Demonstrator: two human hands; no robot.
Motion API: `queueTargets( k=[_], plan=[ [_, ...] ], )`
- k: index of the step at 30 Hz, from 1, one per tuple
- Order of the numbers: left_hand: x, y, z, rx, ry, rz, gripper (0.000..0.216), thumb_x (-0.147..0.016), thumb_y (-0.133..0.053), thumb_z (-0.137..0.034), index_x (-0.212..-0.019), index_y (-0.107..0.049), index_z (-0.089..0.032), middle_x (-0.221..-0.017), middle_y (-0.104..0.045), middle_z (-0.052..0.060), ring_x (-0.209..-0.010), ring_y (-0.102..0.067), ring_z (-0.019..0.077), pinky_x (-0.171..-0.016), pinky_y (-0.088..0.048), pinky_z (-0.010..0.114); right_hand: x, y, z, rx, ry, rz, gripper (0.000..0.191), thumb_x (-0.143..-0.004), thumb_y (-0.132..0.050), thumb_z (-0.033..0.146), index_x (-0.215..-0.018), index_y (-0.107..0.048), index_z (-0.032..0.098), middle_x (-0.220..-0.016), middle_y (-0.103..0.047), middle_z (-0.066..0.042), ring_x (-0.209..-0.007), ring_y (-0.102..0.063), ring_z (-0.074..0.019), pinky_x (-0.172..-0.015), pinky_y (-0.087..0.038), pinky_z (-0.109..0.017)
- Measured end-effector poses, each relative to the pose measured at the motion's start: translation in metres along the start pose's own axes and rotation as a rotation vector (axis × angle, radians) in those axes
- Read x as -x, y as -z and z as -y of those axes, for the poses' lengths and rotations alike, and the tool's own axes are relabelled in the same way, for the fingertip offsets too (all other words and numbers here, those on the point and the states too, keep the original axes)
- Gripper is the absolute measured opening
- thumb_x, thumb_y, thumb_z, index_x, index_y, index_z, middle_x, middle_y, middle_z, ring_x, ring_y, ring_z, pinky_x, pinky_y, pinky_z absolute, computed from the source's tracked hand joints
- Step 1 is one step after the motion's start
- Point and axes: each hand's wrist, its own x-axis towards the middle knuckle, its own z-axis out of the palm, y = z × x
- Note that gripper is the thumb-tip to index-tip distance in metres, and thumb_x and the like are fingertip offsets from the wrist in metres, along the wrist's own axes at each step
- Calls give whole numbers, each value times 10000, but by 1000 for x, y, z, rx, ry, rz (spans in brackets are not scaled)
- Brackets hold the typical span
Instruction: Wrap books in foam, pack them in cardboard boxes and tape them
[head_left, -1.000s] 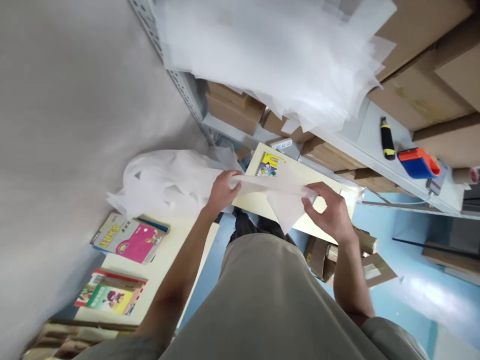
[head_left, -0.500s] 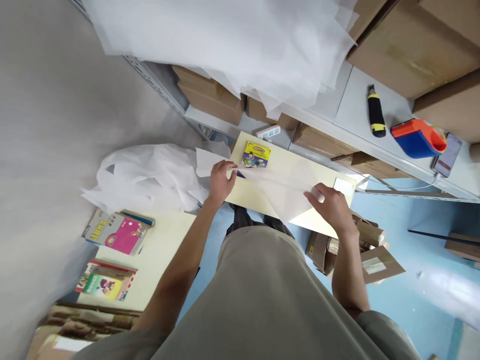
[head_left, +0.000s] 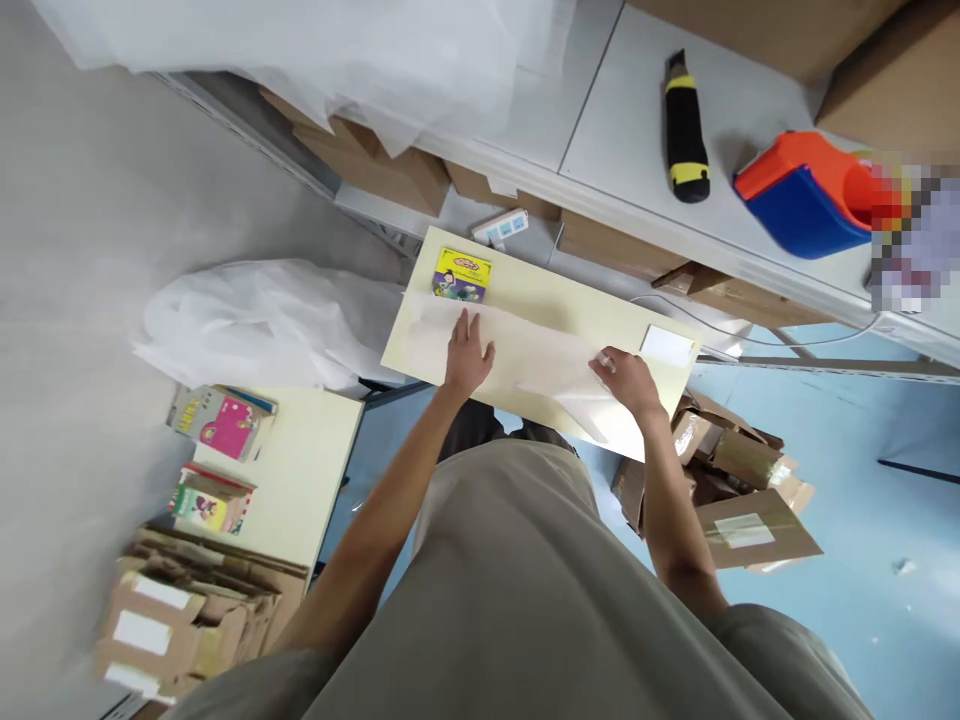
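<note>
A thin, whitish translucent packing sheet (head_left: pixel 536 355) is spread along the cream table (head_left: pixel 536 288) in front of me. My left hand (head_left: pixel 467 362) rests on its left part, fingers stretched out and thumb apart. At the other end, my right hand (head_left: pixel 628 382) has its fingers pinched together on the sheet. A yellow and purple booklet (head_left: pixel 463 275) lies just beyond my left hand, its lower edge touching or under the sheet. Near the table's right end is a white rectangular card (head_left: pixel 667 345).
A shelf above holds a utility knife (head_left: pixel 685 135), an orange and blue tape dispenser (head_left: pixel 810 195) and white sheets (head_left: pixel 300 50). Left are a bunched white sheet pile (head_left: pixel 247 320) and books (head_left: pixel 225 420) on a side table. Cardboard scraps (head_left: pixel 735 470) lie at right.
The sheet was stretched between both hands and now lies along the table. My left hand has let go of its edge and flattened onto it. The view has shifted right.
</note>
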Motion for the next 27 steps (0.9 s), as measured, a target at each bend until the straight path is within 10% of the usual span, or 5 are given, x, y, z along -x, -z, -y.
queueTargets(
  k=[11,27],
  plan=[
    [7,-67,-22,-137,175,95,928,-1075,-571,-572,-1795,-297,-55,-1896,-175,306,-1769,-176,505,-1410,-215,676,-46,-45,-43,44,-102,155,286,-1154,-603,414,-1286,-773,226,-1248,-840,-159,-1196,-755,-318,-939,-531,-353],
    [-5,-43,27,-105,225,218,1038,-1021,-603,-693,-1792,-319,-58,-1917,-119,275,-1771,-66,548,-1403,-164,731,-56,-70,-84,-247,-187,229,547,-1056,-744,644,-1347,-777,182,-1268,-853,-151,-1194,-783,-285,-983,-566,-333]
  ],
)
